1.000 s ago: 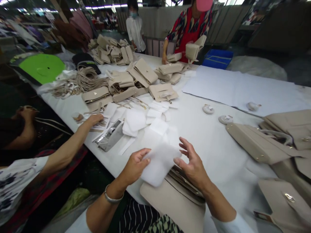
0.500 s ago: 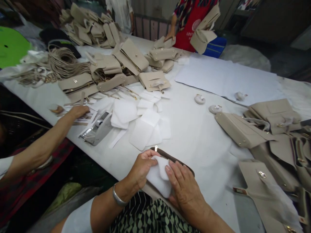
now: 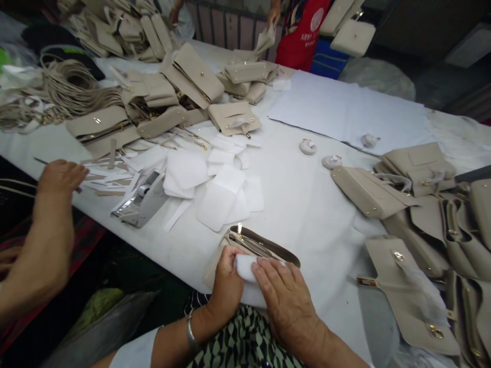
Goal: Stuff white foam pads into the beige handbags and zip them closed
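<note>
We have a folded white foam sheet point(image 3: 245, 269) between our left grip point(image 3: 227, 286) and our right grip point(image 3: 286, 305). Both are clenched on it: the left fingers curl round its edge, and the right fingers lie flat across its top. That pressure seems to keep the soft sheet folded and narrow. The sheet sits at the open mouth of a beige handbag point(image 3: 261, 245), which lies near the near edge of the table point(image 3: 307, 245), with its brown lining point(image 3: 274, 246) showing. Our hands hide how much of the foam is inside the bag.

Just beyond, loose foam sheets point(image 3: 226, 197) overlap in a pile, placed within easy reach beside a tape dispenser point(image 3: 143, 199). To the left, a co-worker's hand point(image 3: 59, 179) rests by scattered paper strips point(image 3: 107, 179). To the right, more beige handbags point(image 3: 368, 191) lie with their flaps open. Far off, past the table, stands a blue plastic crate point(image 3: 328, 53); we cannot see what it holds.
</note>
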The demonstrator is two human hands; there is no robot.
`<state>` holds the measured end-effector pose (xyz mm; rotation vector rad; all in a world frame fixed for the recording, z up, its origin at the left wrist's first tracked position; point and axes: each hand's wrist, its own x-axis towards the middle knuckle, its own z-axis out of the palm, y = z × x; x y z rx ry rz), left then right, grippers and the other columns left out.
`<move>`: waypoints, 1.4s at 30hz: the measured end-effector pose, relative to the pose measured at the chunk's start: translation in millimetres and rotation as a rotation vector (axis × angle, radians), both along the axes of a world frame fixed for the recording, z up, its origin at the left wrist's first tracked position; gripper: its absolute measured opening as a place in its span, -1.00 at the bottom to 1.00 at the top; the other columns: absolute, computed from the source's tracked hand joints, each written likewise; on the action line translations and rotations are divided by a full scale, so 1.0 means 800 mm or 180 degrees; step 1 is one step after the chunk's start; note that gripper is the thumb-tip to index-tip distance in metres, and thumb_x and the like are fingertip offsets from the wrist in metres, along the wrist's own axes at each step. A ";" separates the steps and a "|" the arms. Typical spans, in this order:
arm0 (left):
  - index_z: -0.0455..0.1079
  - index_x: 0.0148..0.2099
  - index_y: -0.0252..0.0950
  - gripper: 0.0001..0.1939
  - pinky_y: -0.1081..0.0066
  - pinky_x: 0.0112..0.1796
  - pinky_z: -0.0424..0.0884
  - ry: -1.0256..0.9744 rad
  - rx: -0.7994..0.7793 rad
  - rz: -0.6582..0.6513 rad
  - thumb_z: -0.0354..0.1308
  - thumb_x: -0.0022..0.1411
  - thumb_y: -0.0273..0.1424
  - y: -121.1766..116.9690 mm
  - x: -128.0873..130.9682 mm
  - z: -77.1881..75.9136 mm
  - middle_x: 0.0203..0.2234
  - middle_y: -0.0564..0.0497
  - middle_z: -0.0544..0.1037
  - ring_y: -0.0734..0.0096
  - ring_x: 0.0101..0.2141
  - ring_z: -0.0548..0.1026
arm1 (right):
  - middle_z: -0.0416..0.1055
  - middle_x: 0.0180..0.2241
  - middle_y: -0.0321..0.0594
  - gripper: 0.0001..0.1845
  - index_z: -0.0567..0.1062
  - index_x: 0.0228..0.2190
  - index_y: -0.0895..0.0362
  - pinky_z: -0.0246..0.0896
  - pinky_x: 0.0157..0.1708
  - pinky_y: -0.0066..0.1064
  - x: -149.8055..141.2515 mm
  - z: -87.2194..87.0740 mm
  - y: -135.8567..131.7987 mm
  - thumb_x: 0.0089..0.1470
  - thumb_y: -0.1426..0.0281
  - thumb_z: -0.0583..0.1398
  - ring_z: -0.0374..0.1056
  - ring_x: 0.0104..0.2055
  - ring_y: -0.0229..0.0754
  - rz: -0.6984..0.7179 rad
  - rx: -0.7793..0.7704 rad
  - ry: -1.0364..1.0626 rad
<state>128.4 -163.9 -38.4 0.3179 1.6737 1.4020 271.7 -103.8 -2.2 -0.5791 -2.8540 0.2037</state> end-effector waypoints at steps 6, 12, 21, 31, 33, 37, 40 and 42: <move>0.24 -0.08 -0.24 -0.69 0.22 -0.08 0.33 0.0292 0.0017 -0.1045 0.05 0.07 -0.41 -0.008 -0.026 0.022 -0.15 -0.07 0.41 0.24 -0.12 0.39 | 0.31 0.06 -0.03 -0.32 0.14 0.18 0.24 0.22 -0.05 -0.19 0.020 -0.012 0.007 -0.02 0.64 -0.04 0.25 0.02 -0.05 0.0294 -0.0449 0.0174; 0.16 0.15 -0.23 -0.38 0.14 0.01 0.26 0.2250 0.0684 -0.3163 0.21 0.07 -0.17 -0.017 -0.059 0.041 -0.01 -0.15 0.35 0.11 -0.01 0.30 | 0.37 0.01 -0.15 -0.36 0.15 0.16 0.07 0.18 0.08 -0.21 0.040 -0.005 0.014 0.04 0.62 -0.02 0.25 0.07 -0.16 0.0042 -0.1092 0.0339; 0.31 -0.31 -0.29 -0.87 0.40 -0.34 0.25 0.2443 0.1449 -0.3028 0.06 0.24 -0.33 -0.009 -0.049 0.026 -0.46 0.00 0.39 0.38 -0.38 0.33 | 0.39 -0.07 -0.06 -0.23 0.22 0.04 0.10 0.37 -0.30 -0.35 0.044 0.008 0.022 -0.20 0.21 0.34 0.40 -0.21 -0.09 -0.1404 -0.3514 0.0974; 0.34 -0.05 -0.27 -0.74 0.19 -0.17 0.22 0.3881 0.0323 -0.2576 -0.10 0.31 -0.35 0.024 -0.056 0.008 -0.24 -0.10 0.45 0.18 -0.21 0.32 | 0.31 -0.56 -0.35 -0.64 0.37 -0.32 0.09 0.19 -0.54 -0.45 0.057 0.004 0.043 -0.07 0.11 0.25 0.23 -0.52 -0.23 -0.3050 -0.2448 0.1767; 0.36 -0.13 -0.27 -0.78 0.19 -0.20 0.22 0.4101 0.0093 -0.2739 -0.08 0.29 -0.40 0.030 -0.055 0.005 -0.27 -0.10 0.44 0.17 -0.22 0.33 | 0.31 -0.55 -0.35 -0.65 0.37 -0.33 0.09 0.20 -0.53 -0.45 0.056 -0.002 0.050 -0.07 0.12 0.26 0.23 -0.52 -0.24 -0.3124 -0.2584 0.1915; 0.36 -0.35 -0.27 -0.84 0.18 -0.23 0.20 0.4234 -0.0012 -0.3168 -0.03 0.24 -0.44 0.043 -0.054 0.005 -0.40 -0.09 0.42 0.18 -0.27 0.33 | 0.37 -0.48 -0.33 -0.65 0.37 -0.33 0.12 0.24 -0.53 -0.45 0.047 -0.019 0.052 -0.09 0.17 0.29 0.24 -0.49 -0.27 -0.3312 -0.3324 0.2608; 0.35 -0.35 -0.27 -0.85 0.14 -0.21 0.20 0.4392 -0.0081 -0.3386 -0.03 0.22 -0.46 0.050 -0.055 0.009 -0.39 -0.08 0.46 0.16 -0.24 0.34 | 0.39 -0.34 -0.28 -0.59 0.38 -0.26 0.15 0.22 -0.58 -0.50 0.037 -0.024 0.051 -0.12 0.21 0.31 0.26 -0.45 -0.29 -0.3425 -0.3986 0.3266; 0.36 -0.32 -0.27 -0.86 0.07 -0.15 0.19 0.4500 -0.0117 -0.3436 -0.02 0.22 -0.46 0.053 -0.055 0.010 -0.35 -0.06 0.49 0.13 -0.20 0.34 | 0.39 -0.27 -0.25 -0.57 0.37 -0.20 0.15 0.18 -0.62 -0.53 0.030 -0.022 0.050 -0.10 0.22 0.30 0.27 -0.43 -0.29 -0.3385 -0.4419 0.3469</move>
